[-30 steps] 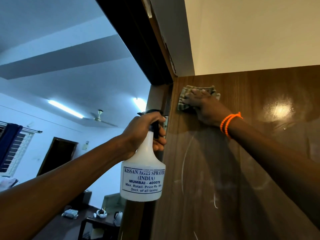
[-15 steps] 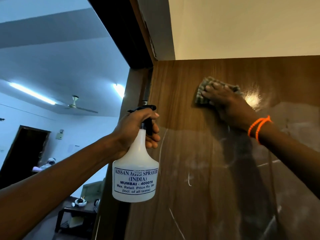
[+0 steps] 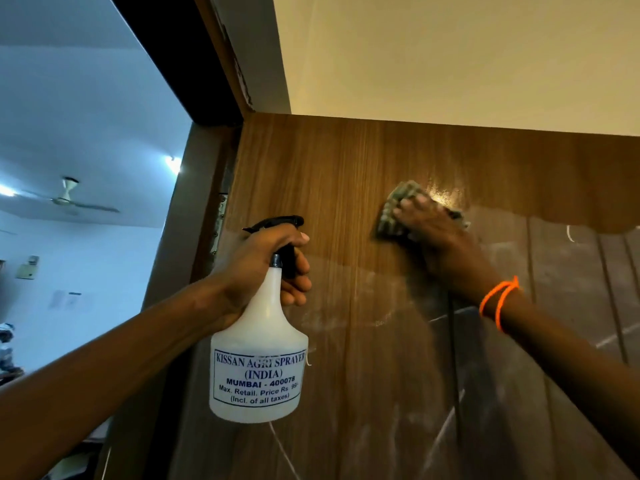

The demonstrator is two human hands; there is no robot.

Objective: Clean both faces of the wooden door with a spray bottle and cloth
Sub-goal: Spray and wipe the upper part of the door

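Observation:
The brown wooden door (image 3: 346, 174) fills the right half of the view, glossy and streaked with pale smears lower down. My right hand (image 3: 436, 233) presses a green checked cloth (image 3: 391, 216) flat against the upper part of the door; an orange thread band circles that wrist. My left hand (image 3: 266, 268) grips the neck of a white spray bottle (image 3: 258, 368) with a black trigger head, held upright just in front of the door's hinge edge. The bottle's nozzle points left.
The dark door frame (image 3: 180, 74) runs up on the left, with a metal hinge (image 3: 219, 220) on the door's edge. Beyond the opening lies a blue-lit room with a ceiling fan (image 3: 69, 199). A cream wall (image 3: 450, 53) rises above the door.
My right hand has swept the cloth rightward and downward across the top of the door. The view has turned right with it; my left hand keeps holding the bottle.

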